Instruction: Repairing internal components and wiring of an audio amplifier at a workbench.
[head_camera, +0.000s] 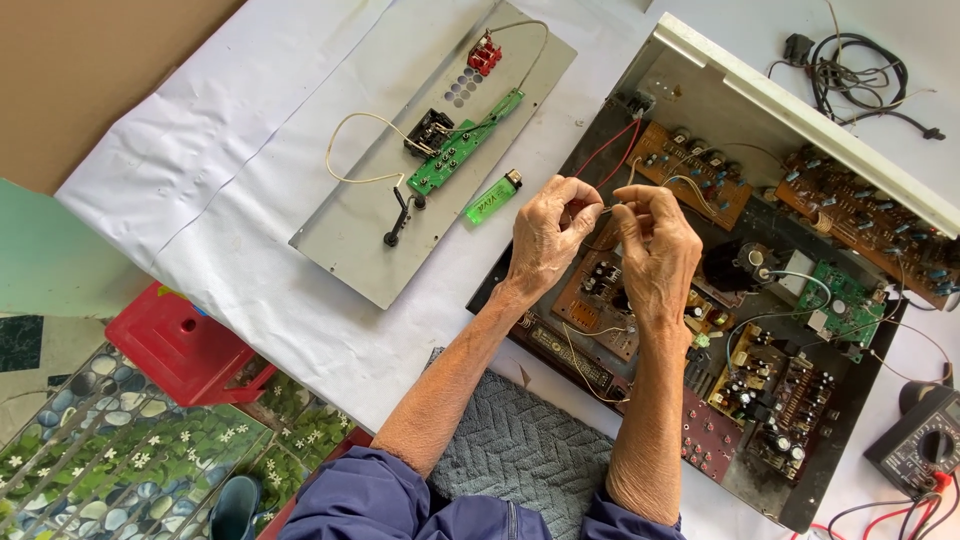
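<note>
Going across: red stool, metal panel with a small green board, green lighter. Left hand and right hand both pinch a thin wire (fingertips nearly touching) above the opened amplifier; multimeter far right.

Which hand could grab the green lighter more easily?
The left hand, probably. The green lighter lies on the white table cover just beside it, while the right hand is farther away, over the open amplifier. Both hands' fingers pinch a thin wire.
</note>
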